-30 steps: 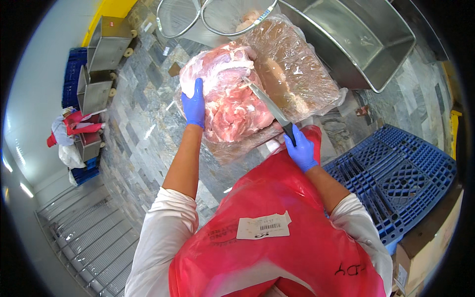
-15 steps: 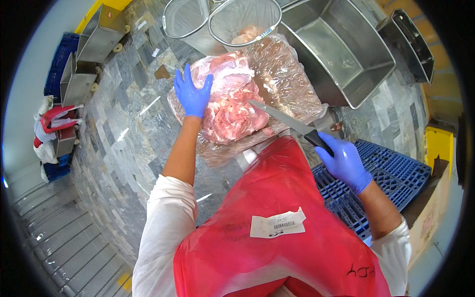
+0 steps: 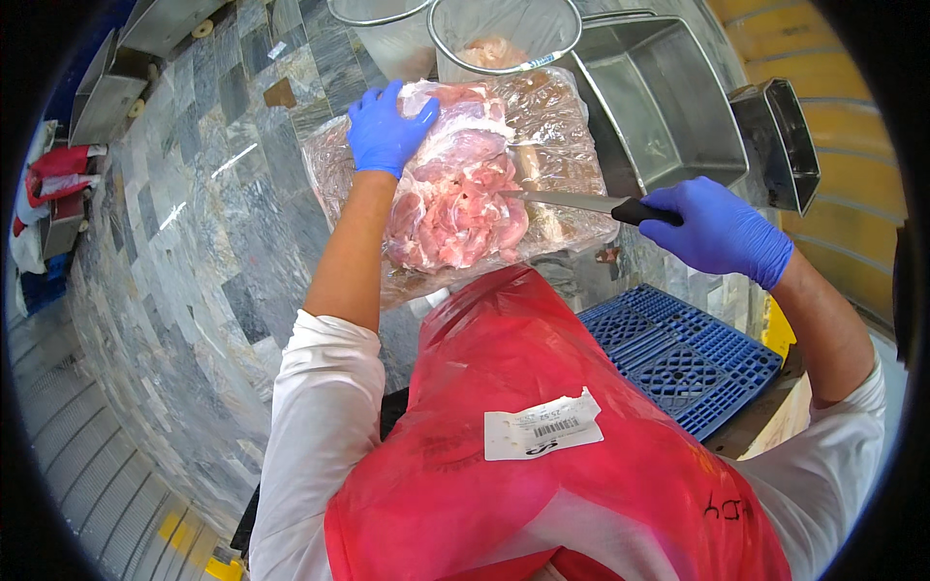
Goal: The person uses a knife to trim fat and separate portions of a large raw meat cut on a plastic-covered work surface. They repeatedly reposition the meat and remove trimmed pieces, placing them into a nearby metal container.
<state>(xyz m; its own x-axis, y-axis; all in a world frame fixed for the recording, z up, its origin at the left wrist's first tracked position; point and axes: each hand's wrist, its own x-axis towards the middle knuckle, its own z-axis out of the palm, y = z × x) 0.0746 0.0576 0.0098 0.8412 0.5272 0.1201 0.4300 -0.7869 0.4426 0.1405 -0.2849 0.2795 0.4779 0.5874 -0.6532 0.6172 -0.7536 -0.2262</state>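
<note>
A heap of raw pink meat (image 3: 455, 208) with pale fat lies on a slab covered in clear plastic wrap (image 3: 552, 121). My left hand (image 3: 387, 131), in a blue glove, rests on the meat's upper left edge with its fingers spread. In my blue-gloved right hand (image 3: 712, 228) is the black handle of a long knife (image 3: 572, 200), gripped to the right of the slab. The blade points left, nearly level across the view, and its tip touches or nearly touches the meat's right side. Under the meat the slab's surface is hidden.
Beyond the slab stand two lined, metal-rimmed containers (image 3: 431, 29); the right one holds pale pieces (image 3: 492, 53). A deep steel tub (image 3: 668, 107) is at the right, with a smaller steel bin (image 3: 787, 145) beside it. A blue plastic pallet (image 3: 678, 358) lies on the floor below.
My right hand has moved up and right with the knife, turning the blade from slanted to nearly level. My left hand still lies on the meat, its fingers less raised. The view has shifted.
</note>
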